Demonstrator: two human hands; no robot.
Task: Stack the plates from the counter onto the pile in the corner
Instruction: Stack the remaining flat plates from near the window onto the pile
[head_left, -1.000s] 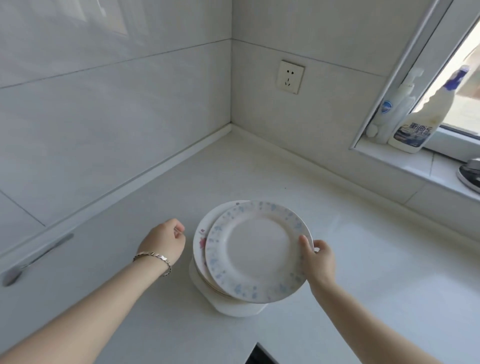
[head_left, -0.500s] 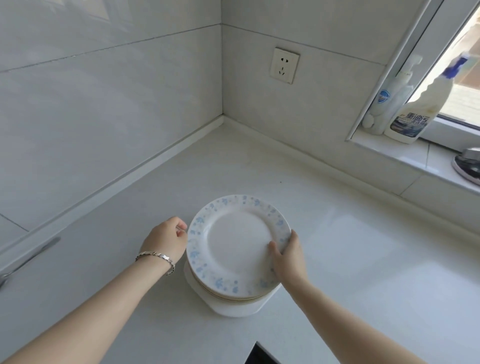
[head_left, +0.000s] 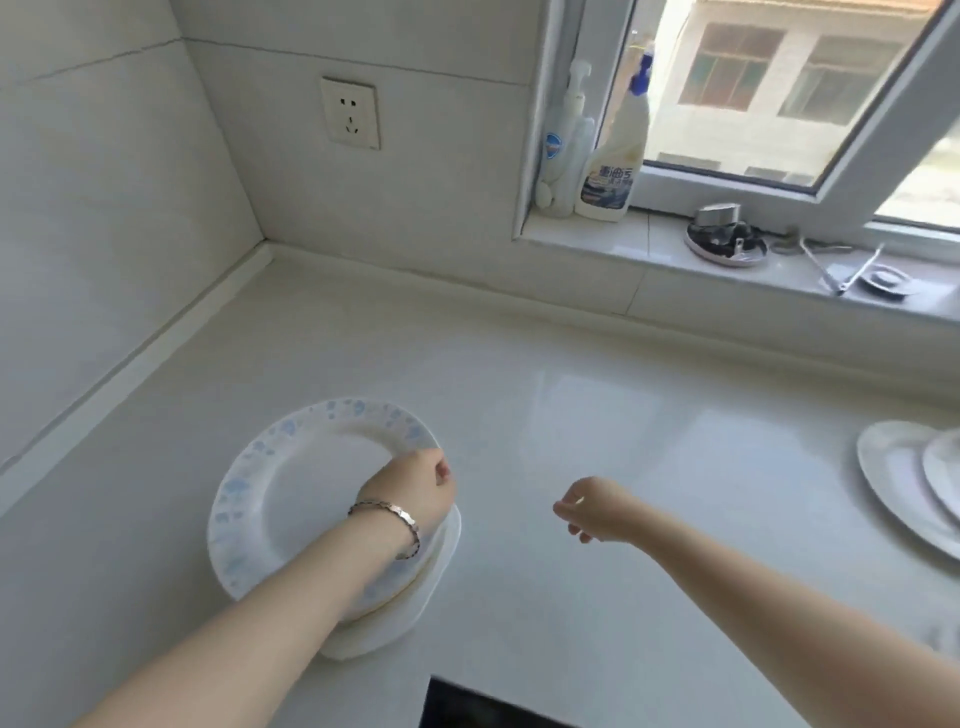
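Observation:
A pile of plates stands on the white counter near the left wall, topped by a round plate with a blue speckled rim. My left hand, with a bracelet on the wrist, lies across the pile's right side, fingers curled and holding nothing. My right hand hovers over bare counter to the right of the pile, fingers loosely curled and empty. At the far right edge lie more white plates, overlapping, partly cut off by the frame.
A window sill at the back carries two cleaning bottles, a small dish of dark items and utensils. A wall socket sits above the corner. A dark hob edge shows at the bottom.
My right hand let go of the speckled plate, which now lies on the pile, and moved right. My left hand shifted from the pile's left side across its right. The view swung right.

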